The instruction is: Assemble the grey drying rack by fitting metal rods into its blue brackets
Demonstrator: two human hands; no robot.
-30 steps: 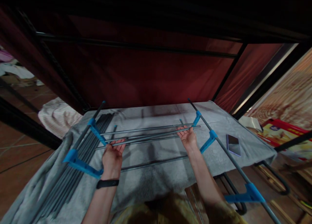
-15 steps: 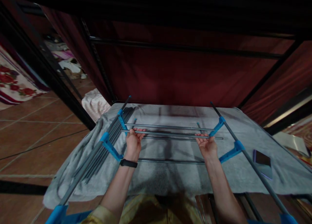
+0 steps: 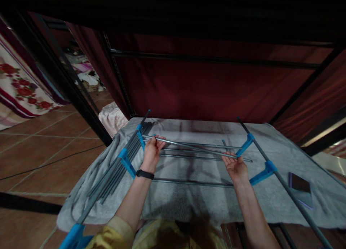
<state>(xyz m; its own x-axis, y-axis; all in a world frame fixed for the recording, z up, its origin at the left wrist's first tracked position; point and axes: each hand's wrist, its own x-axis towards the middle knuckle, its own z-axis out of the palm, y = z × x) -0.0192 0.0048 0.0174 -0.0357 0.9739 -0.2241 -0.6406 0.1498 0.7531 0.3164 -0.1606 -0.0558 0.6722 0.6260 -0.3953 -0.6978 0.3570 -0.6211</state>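
A thin grey metal rod [image 3: 194, 147] slants between my hands, its left end higher than its right. My left hand [image 3: 151, 153], palm up, pinches it near the left end with the thumb on top. On the other side my right hand [image 3: 236, 167] supports the right end across its fingers and thumb, beside an upper blue plastic bracket [image 3: 245, 144]. That bracket and a lower blue bracket [image 3: 263, 172] sit on the right side pole [image 3: 294, 202]. Matching blue brackets [image 3: 127, 162] sit on the left side pole [image 3: 101, 187]. A crossbar [image 3: 191, 183] spans nearer me.
A grey blanket [image 3: 186, 202] covers the surface under the frame. Several loose rods [image 3: 119, 173] lie along the left. A phone [image 3: 300, 184] rests at the right. Dark red curtain [image 3: 211, 90] and black metal posts [image 3: 78, 97] stand around. Tiled floor [image 3: 32, 158] shows left.
My left hand has raised the rod's left end, so the rod now tilts instead of lying nearly level. My right hand stays by the right upper bracket. The view has shifted slightly.
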